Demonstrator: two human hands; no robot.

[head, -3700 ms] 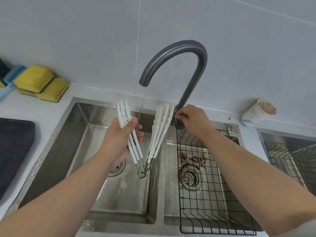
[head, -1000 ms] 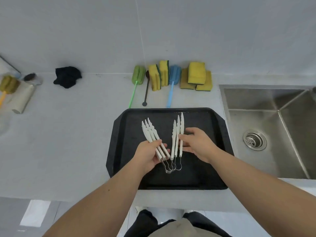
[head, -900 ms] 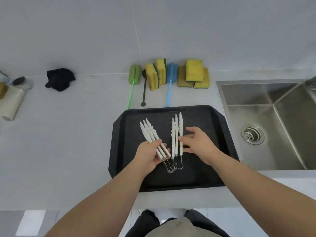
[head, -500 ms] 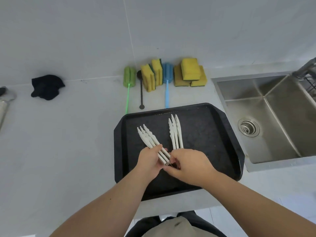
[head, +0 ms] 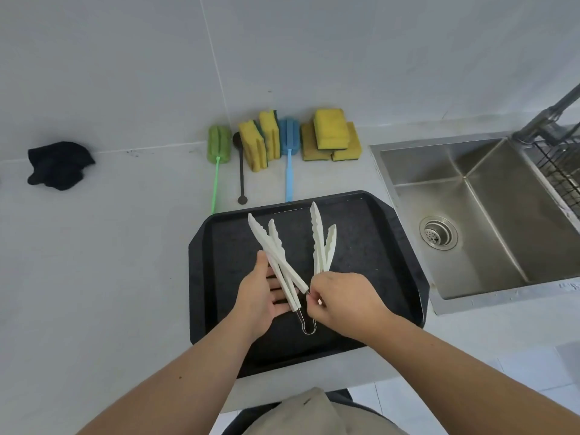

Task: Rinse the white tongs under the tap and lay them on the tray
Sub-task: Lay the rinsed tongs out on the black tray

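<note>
Head view showed white serrated plastic tongs [head: 276,246] over the black plastic tray [head: 376,246], clear of the steel sink [head: 489,215], left hand [head: 262,293] flat-fingered beneath one side, right hand [head: 342,296] pinching the other; rinse presumably done, release pending.

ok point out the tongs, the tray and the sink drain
tongs [head: 317,237], head view, on a white arm
tray [head: 373,252], head view, bare floor right of tongs
drain [head: 438,232], head view, middle of the strainer
</note>
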